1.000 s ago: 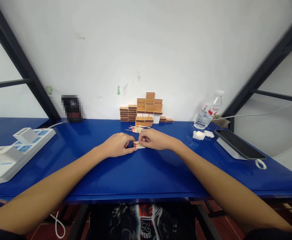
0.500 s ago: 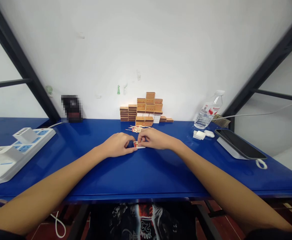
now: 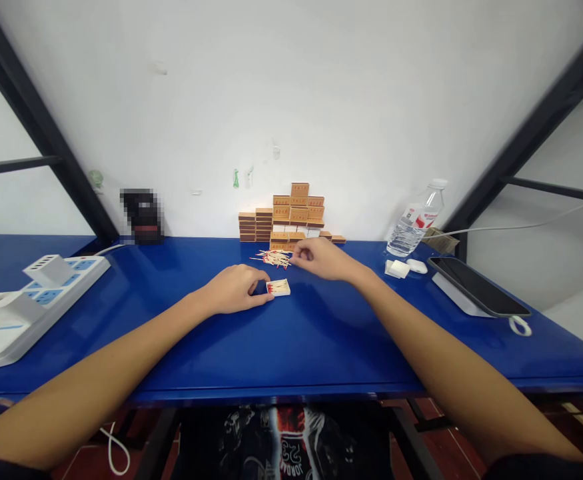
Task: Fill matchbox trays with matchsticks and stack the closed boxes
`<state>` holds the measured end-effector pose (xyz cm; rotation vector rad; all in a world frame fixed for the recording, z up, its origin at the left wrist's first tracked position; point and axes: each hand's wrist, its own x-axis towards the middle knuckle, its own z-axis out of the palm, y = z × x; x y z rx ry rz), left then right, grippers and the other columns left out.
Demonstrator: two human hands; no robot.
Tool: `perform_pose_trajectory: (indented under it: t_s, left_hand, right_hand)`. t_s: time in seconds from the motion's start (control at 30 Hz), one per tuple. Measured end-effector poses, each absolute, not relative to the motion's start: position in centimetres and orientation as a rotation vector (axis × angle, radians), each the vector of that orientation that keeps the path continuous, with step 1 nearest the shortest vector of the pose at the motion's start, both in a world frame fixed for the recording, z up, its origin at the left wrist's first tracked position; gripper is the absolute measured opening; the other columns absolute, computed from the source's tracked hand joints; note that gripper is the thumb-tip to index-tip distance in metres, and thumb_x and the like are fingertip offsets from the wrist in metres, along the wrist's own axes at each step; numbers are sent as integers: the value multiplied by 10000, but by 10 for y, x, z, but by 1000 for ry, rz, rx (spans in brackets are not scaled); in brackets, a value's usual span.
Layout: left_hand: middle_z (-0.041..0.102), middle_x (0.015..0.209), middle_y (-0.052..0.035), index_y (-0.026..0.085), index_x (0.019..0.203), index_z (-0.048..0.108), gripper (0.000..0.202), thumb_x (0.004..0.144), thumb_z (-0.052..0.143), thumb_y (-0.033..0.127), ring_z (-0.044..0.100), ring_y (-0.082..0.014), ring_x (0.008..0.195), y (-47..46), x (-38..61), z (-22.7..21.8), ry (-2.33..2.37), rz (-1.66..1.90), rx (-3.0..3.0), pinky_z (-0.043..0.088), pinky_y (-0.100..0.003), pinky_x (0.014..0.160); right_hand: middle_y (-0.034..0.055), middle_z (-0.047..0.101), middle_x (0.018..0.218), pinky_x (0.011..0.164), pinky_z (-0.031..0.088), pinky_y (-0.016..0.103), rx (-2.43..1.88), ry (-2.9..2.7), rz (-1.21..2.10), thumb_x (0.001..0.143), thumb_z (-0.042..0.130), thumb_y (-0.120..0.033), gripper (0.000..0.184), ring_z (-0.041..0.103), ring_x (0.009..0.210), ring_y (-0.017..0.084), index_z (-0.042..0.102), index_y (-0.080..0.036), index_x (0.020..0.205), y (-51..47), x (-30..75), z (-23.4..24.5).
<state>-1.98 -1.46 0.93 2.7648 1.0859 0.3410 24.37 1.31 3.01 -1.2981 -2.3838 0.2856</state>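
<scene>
Thumb and forefinger of my left hand (image 3: 241,289) hold the left end of a small open tray (image 3: 283,290) with red-tipped matches inside, midway between the table's (image 3: 291,353) front and back edges. My right hand (image 3: 292,255) has its thumb and forefinger nearly together at the right side of a loose match pile (image 3: 274,258), just behind the tray; I cannot tell whether it grips one. Beyond, stacked matchboxes (image 3: 298,213) line the back edge. A bottle (image 3: 416,220) stands toward the back right corner, a phone (image 3: 478,287) nearer the right edge.
</scene>
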Motion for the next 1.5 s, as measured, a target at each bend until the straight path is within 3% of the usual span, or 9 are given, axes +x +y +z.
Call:
perform_pose_trajectory:
  t_s: [0.1, 0.27, 0.5, 0.67, 0.87, 1.03, 1.3, 1.5]
  left_hand:
    - [664, 710, 5, 202, 1121, 745, 348, 963, 626, 487, 591, -162, 630, -14, -20, 9, 1079, 336, 2763, 350, -290, 592]
    - [664, 711, 0, 206, 1110, 746, 344, 957, 626, 490, 586, -159, 625, -12, -20, 8, 1072, 345, 2765, 335, -278, 582]
    - [658, 706, -1, 201, 1106, 746, 348, 959, 623, 492, 583, -157, 625, -12, -20, 9, 1070, 344, 2758, 341, -284, 581]
    - [657, 701, 0, 201, 1099, 747, 352, 955, 625, 498, 585, -156, 622, -13, -20, 9, 1065, 357, 2764, 347, -289, 581]
    - [658, 693, -1, 202, 1117, 748, 363, 959, 619, 503, 599, -161, 630, -13, -20, 8, 1059, 359, 2772, 360, -285, 589]
    - [668, 700, -1, 203, 1130, 744, 368, 959, 624, 507, 606, -167, 638, -13, -20, 8, 1077, 340, 2770, 359, -283, 597]
    - [655, 687, -2, 197, 1116, 748, 372, 959, 614, 507, 598, -164, 622, -12, -20, 7, 1057, 359, 2773, 355, -286, 589]
    - [668, 710, -5, 201, 1126, 748, 363, 959, 625, 500, 604, -169, 643, -12, -19, 8, 1074, 334, 2782, 360, -287, 598]
  right_hand:
    - [74, 699, 775, 645, 370, 281, -1474, -2281, 188, 932, 663, -268, 174, 580, 702, 169, 698, -144, 814, 30, 260, 22]
    - [64, 744, 847, 630, 408, 265, -1587, -2323, 406, 913, 729, -383, 232, 635, 733, 170, 714, -155, 874, 45, 269, 4]
    - [77, 748, 839, 631, 391, 279, -1719, -2462, 384, 970, 675, -340, 264, 631, 722, 181, 673, -173, 765, 39, 271, 12]
    - [76, 723, 790, 621, 362, 281, -1689, -2434, 306, 1014, 607, -311, 280, 605, 689, 175, 650, -173, 774, 40, 274, 16]
    - [82, 744, 897, 656, 381, 266, -1616, -2237, 182, 1000, 623, -316, 203, 625, 757, 166, 682, -161, 882, 44, 254, -1]
    - [74, 758, 890, 644, 389, 267, -1651, -2268, 270, 983, 657, -378, 235, 643, 767, 177, 696, -182, 859, 43, 245, -6]
    - [123, 756, 905, 664, 400, 289, -1693, -2415, 286, 1019, 602, -324, 323, 655, 791, 214, 653, -179, 735, 42, 252, 0]
    - [60, 686, 809, 662, 395, 284, -1504, -2399, 455, 1048, 515, -381, 325, 577, 730, 183, 629, -175, 824, 38, 261, 11]
